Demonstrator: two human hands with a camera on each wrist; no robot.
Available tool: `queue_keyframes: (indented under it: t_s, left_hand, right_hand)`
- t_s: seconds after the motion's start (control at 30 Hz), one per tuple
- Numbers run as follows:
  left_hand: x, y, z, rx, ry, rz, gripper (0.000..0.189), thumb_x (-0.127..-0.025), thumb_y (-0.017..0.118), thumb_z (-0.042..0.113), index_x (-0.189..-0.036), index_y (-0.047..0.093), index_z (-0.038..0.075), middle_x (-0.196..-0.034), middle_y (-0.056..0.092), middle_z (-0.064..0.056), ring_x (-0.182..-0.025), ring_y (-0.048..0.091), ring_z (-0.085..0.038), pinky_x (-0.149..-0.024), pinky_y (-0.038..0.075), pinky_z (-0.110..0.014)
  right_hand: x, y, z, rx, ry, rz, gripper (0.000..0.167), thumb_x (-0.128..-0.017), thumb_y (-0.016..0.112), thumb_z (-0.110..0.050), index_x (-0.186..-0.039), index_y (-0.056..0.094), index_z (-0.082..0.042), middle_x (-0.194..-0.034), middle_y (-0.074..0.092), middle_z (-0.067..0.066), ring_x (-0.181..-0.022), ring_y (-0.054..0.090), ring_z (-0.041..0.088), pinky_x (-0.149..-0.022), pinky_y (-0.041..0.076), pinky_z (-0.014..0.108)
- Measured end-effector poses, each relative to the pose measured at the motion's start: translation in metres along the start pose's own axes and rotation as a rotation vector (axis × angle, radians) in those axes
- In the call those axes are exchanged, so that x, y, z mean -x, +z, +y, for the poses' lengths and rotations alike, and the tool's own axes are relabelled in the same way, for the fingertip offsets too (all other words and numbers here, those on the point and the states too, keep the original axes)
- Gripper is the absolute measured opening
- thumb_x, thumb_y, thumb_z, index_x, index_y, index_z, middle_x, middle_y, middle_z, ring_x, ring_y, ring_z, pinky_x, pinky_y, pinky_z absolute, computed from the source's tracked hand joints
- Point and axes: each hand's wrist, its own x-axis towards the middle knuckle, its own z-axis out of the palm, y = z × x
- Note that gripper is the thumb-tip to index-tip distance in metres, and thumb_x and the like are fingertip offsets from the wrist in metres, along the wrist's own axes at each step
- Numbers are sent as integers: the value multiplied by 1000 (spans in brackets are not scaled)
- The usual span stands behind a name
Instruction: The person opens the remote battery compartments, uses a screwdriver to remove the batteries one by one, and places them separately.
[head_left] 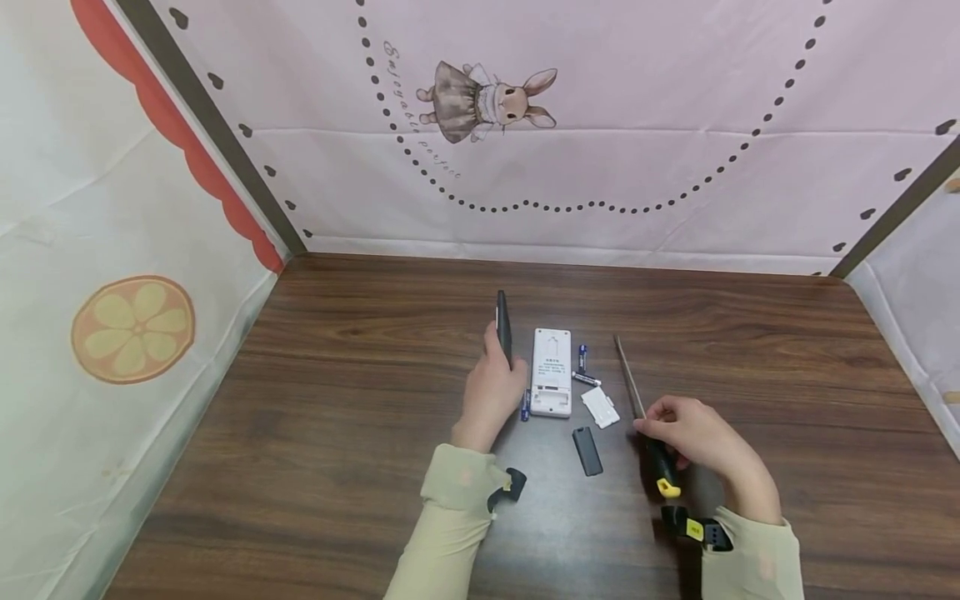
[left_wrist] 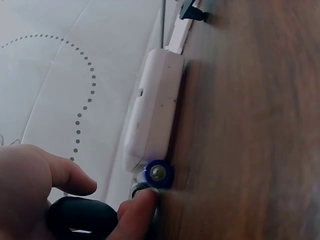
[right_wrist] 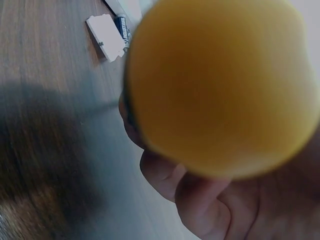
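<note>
In the head view my left hand (head_left: 491, 387) grips a slim black remote control (head_left: 503, 327), tilted up and seen nearly edge-on. Its dark rounded end (left_wrist: 82, 215) shows between thumb and fingers in the left wrist view, with a fingertip right by a blue battery (left_wrist: 159, 173). A white remote control (head_left: 551, 375) lies back up to the right, its battery bay uncovered. My right hand (head_left: 693, 429) holds a long screwdriver (head_left: 660, 458), the shaft pointing away from me. The yellow handle end (right_wrist: 220, 90) fills much of the right wrist view.
Two batteries (head_left: 582, 358) lie right of the white remote, and another battery (head_left: 525, 405) along its left side. A white battery cover (head_left: 600, 407) and a dark grey cover (head_left: 587, 452) rest between the hands. Printed cloth (head_left: 637, 167) hangs behind the wooden table (head_left: 337, 400).
</note>
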Motion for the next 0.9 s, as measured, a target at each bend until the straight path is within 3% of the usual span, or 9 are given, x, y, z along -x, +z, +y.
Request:
queue_keyframes:
  t_s: [0.07, 0.23, 0.43, 0.67, 0.9]
  left_hand:
    - [0, -3, -2, 0, -5, 6, 66, -88, 46, 27, -142, 11, 15, -114, 54, -18, -90, 59, -31, -70, 47, -42]
    - [-1, -10, -6, 17, -30, -13, 60, -91, 40, 30, -142, 10, 19, -118, 52, -15, -81, 56, -27, -65, 45, -39]
    - [-1, -21, -12, 0, -39, -29, 52, -94, 31, 36, -142, 15, 23, -121, 50, -13, -87, 55, -29, -70, 44, -44]
    - [0, -29, -14, -20, -77, -69, 51, -93, 30, 34, -142, 15, 31, -104, 51, -10, -68, 50, -23, -53, 40, -35]
    - [0, -35, -18, 121, -152, -167, 50, -93, 29, 37, -141, 16, 32, -84, 51, -11, -46, 55, -24, -40, 45, -32]
  right_hand:
    - [0, 0, 0, -3, 4, -5, 30, -82, 61, -38, -87, 57, -8, -68, 51, 3, -54, 51, 17, -48, 47, 32]
    - [-1, 0, 1, -7, 12, -10, 31, -81, 61, -39, -87, 57, -8, -68, 50, 4, -56, 50, 17, -48, 48, 31]
    - [-1, 1, 0, -18, 20, -17, 32, -81, 62, -38, -88, 56, -7, -68, 51, 4, -57, 51, 17, -48, 48, 31]
    - [0, 0, 0, -26, 23, -15, 32, -81, 62, -38, -88, 56, -7, -68, 52, 4, -57, 51, 17, -48, 48, 31]
    - [1, 0, -1, -25, 26, -18, 33, -81, 62, -38, -90, 56, -6, -69, 52, 4, -58, 51, 17, -49, 48, 31]
